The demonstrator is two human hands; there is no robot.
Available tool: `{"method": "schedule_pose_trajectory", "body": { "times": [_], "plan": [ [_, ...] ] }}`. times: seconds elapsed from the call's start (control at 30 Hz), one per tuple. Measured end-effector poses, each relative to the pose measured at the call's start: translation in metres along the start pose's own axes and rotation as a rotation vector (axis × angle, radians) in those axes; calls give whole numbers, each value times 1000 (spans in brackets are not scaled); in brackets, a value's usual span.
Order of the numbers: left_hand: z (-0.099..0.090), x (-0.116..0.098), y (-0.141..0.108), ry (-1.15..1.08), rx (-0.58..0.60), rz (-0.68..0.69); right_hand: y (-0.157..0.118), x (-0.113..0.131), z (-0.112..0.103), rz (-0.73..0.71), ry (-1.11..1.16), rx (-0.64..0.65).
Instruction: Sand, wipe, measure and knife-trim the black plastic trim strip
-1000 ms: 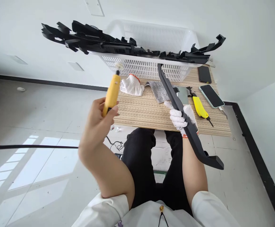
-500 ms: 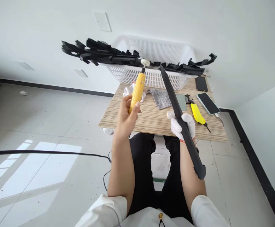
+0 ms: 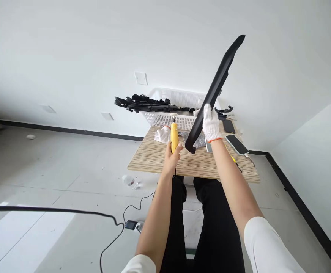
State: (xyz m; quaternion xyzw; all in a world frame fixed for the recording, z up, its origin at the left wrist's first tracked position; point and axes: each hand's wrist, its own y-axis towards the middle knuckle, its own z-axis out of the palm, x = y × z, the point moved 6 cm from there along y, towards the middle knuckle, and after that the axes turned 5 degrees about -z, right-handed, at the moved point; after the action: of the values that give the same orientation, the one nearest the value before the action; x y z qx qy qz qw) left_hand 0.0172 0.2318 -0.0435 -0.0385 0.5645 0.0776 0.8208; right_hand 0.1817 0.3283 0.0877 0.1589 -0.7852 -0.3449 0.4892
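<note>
Black strip (image 3: 217, 81) clasped in right hand (image 3: 211, 124), jutting both ways; yellow tool (image 3: 174, 135) clasped in left hand (image 3: 171, 157)

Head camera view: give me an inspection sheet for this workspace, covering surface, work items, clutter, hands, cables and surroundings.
Surface: striped wood-look table.
Work items: yellow tool with a pale round tip; long black part, held tilted; white basket with black parts lying across it.
Clutter: white glove, grey cloth, dark phone, light-cased phone; yellow handle, mostly hidden by the right forearm.
Hands: left hand, bare, grips the yellow tool; right hand, gloved, grips the long black part.
Cables: black cable enters from the left edge; a cord meets the light-cased phone.
Surroundings: white walls, grey floor, small dark device on the floor.
</note>
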Motion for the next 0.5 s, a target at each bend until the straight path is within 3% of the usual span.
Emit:
{"method": "schedule_pose_trajectory", "body": {
  "times": [0.17,0.33,0.5],
  "plan": [
    [17,13,10,87,116,15,-17,1,4,-10,-2,-37],
    [32,22,19,88,152,27,-36,-3,25,-4,77,144],
    [41,35,38,14,98,26,-66,-17,36,145,108,235]
  ]
}}
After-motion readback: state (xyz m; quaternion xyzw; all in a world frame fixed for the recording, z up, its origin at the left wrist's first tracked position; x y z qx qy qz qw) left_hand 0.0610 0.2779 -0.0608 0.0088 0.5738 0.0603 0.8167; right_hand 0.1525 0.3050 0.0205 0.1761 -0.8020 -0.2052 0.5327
